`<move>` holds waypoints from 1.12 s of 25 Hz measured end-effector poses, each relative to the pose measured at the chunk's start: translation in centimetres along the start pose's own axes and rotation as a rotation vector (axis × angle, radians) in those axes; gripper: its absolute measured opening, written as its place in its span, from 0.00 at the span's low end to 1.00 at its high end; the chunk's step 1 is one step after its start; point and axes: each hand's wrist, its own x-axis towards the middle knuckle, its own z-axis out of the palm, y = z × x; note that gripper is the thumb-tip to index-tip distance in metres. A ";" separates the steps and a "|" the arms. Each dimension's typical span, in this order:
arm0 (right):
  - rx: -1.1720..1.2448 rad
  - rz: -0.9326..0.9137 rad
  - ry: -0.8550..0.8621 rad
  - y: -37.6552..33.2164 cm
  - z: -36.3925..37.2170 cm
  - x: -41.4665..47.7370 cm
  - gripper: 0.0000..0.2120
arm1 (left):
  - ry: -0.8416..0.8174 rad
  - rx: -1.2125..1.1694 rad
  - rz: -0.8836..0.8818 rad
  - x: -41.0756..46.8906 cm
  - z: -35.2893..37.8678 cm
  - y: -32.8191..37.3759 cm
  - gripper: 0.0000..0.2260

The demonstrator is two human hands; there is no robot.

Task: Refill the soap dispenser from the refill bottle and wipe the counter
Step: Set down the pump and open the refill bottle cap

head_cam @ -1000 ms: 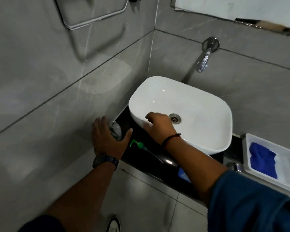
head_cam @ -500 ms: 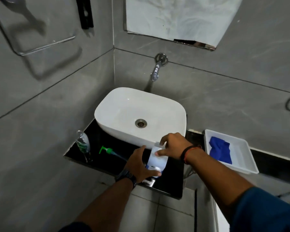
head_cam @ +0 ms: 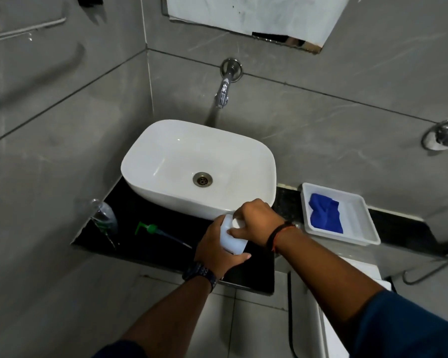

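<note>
Grey tile wall [head_cam: 321, 125], blk counter [head_cam: 150, 251], wht basin [head_cam: 166, 156]

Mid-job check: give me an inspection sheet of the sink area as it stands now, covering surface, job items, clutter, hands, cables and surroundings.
Surface: black counter under a white basin.
Job's things: white refill bottle held above the counter's front; clear soap dispenser stands at the left corner, pump off; green pump lies on the counter beside it; blue cloth lies in a white tray.
Clutter: nothing seen.
Hands: left hand grips the bottle's body; right hand curls over its top.
Cables: grey hose or cord loops below the counter, right.
Surroundings: wall tap, paper-covered mirror, grey tiles.
</note>
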 end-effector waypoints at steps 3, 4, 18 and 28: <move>-0.035 -0.049 -0.028 -0.4 -4.2 -0.2 0.16 | 0.113 0.021 0.040 0.8 -1.4 2.5 0.37; -0.044 -0.074 -0.033 -0.5 -5.8 -0.2 0.17 | 0.137 0.039 0.058 1.4 -1.9 3.5 0.36; 0.088 -0.098 0.090 -2.6 -17.5 -1.2 0.16 | 0.205 0.214 0.074 5.7 -8.2 11.0 0.40; 0.105 -0.094 0.075 -2.4 -17.1 -1.1 0.12 | 0.189 0.216 0.068 6.0 -7.7 10.9 0.40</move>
